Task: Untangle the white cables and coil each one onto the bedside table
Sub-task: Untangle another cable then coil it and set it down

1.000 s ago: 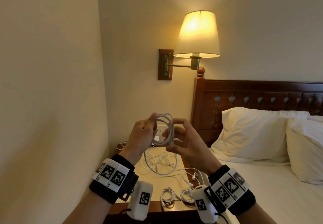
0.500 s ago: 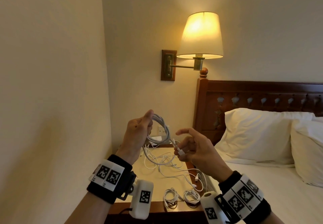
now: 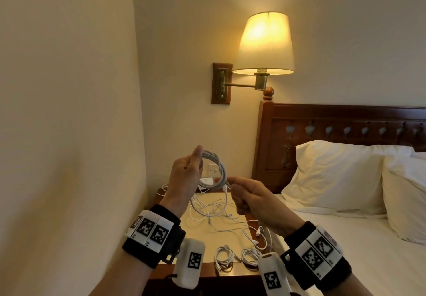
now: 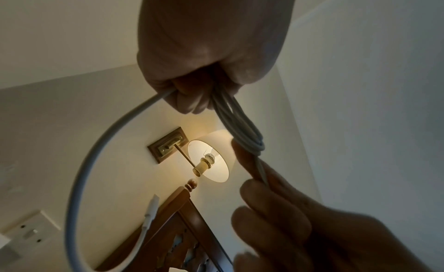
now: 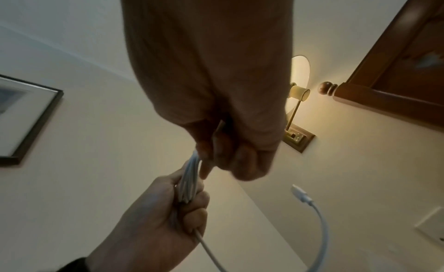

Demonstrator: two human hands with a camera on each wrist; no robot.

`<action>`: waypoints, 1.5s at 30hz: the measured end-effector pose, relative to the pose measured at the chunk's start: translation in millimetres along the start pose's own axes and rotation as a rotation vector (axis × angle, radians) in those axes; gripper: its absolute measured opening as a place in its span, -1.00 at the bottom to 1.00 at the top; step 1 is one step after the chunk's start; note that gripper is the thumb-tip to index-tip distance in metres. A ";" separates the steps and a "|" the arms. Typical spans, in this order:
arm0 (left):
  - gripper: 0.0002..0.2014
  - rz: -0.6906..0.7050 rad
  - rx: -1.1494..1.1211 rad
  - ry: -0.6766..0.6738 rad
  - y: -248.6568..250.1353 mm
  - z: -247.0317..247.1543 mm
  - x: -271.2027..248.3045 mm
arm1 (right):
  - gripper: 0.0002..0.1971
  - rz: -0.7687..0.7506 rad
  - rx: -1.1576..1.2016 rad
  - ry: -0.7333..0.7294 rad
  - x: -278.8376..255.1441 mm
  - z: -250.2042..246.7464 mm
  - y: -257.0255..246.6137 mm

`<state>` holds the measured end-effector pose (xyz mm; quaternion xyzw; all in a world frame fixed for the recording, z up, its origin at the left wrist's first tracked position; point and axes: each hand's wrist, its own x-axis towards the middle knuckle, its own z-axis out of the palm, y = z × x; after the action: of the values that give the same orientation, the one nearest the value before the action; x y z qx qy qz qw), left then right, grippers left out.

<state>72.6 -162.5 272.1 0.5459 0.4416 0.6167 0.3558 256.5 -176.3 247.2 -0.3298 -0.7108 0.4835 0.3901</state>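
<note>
Bedside table (image 3: 221, 241) low in the frame's centre carries two finished coils (image 3: 237, 257) at its near edge, with loose white cables (image 3: 214, 210) tangled behind them. Above that tangle, mid-frame, the left hand (image 3: 184, 171) grips a round coil (image 3: 215, 168) of several even loops. The right hand (image 3: 253, 200), apart from the loops half a second ago, now pinches the plug end against them. I judge winding nearly finished; tucking the end comes next. A lit lamp (image 3: 265, 44) glows beyond.
</note>
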 end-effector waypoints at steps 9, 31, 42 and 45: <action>-0.50 0.017 0.067 -0.046 -13.5 11.0 -9.8 | -0.71 0.044 -0.072 0.023 2.7 -4.0 -3.3; -0.79 0.287 0.405 -0.042 -96.8 -57.6 0.6 | -0.63 -0.051 0.980 0.317 -14.7 -44.6 -26.9; -0.64 0.534 0.955 -0.577 -26.1 -18.9 -30.2 | -0.67 -0.137 0.053 0.465 -7.8 -27.0 -16.6; -0.72 0.701 0.764 -0.513 10.8 -9.1 -29.6 | -0.70 -0.155 -0.142 0.376 -4.1 -17.0 -14.3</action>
<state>68.6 -195.0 271.4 0.8814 0.3253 0.3426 0.0036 272.0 -177.0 263.6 -0.3852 -0.6809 0.3308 0.5277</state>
